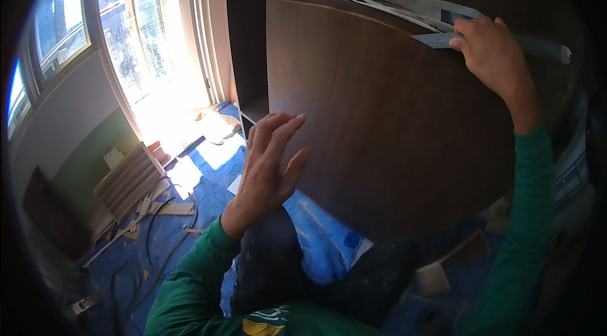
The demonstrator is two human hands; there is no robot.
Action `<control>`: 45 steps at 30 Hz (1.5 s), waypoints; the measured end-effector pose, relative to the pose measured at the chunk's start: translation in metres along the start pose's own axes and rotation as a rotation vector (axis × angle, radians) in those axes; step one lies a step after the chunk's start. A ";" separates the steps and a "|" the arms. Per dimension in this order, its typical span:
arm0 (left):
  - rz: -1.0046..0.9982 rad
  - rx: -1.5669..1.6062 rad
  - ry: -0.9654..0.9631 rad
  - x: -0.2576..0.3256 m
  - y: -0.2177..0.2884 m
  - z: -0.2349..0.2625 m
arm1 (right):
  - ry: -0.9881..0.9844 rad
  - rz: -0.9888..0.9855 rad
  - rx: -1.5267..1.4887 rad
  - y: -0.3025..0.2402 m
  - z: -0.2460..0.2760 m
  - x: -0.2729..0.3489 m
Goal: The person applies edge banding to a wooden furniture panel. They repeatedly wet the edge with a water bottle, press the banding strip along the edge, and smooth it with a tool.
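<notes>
A large dark brown wooden panel point(379, 115) of a cabinet fills the middle and right of the view. My right hand point(496, 54) is closed at its upper edge, its fingers around a flat pale blue-grey strip point(433, 40) that sticks out on both sides of the hand. Beside it, a loose bundle of pale, bent strips point(379, 4) lies along the panel's top edge. My left hand point(269, 162) is raised in front of the panel's left edge, fingers apart and holding nothing.
Blue sheeting point(215, 209) covers the floor. At the left lie dark cables point(152, 241), wood scraps point(174, 208) and a ribbed panel point(129, 181). A bright glazed door point(148, 32) stands beyond. Under the panel at right sits a white piece point(433, 278).
</notes>
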State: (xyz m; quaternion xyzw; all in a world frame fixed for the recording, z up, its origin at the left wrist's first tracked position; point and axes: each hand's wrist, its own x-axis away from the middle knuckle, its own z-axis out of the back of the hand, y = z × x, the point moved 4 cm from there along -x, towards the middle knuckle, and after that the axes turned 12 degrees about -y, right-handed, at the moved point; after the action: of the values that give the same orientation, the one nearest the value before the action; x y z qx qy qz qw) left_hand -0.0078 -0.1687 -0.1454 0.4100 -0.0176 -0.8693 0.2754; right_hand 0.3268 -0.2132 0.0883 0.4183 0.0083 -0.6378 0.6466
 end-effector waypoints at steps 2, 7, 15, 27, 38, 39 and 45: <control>-0.271 0.067 0.097 -0.092 0.045 -0.012 | 0.007 0.004 0.009 0.003 0.004 0.003; -0.344 -0.063 0.205 -0.230 0.077 -0.078 | -0.013 0.005 -0.019 0.005 -0.004 0.005; -0.432 -0.048 0.328 -0.239 0.058 -0.098 | -0.162 -0.104 -0.205 0.013 0.007 0.013; -0.535 -0.056 0.302 -0.243 0.046 -0.102 | -0.164 -0.219 -0.410 0.047 0.003 0.040; -0.435 0.028 0.357 -0.240 0.064 -0.108 | -0.095 -0.160 -0.304 0.016 0.021 0.007; -0.429 0.036 0.388 -0.238 0.064 -0.109 | -0.109 -0.152 -0.293 0.012 0.021 0.002; -0.207 -0.274 0.430 -0.223 0.082 -0.122 | -0.108 -0.060 -0.233 0.014 0.019 -0.016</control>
State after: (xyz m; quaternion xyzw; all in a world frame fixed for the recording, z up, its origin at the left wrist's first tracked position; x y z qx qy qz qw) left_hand 0.2329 -0.1038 -0.0486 0.5435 0.2010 -0.7802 0.2355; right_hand 0.3258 -0.2128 0.1166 0.3051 0.0599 -0.6731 0.6710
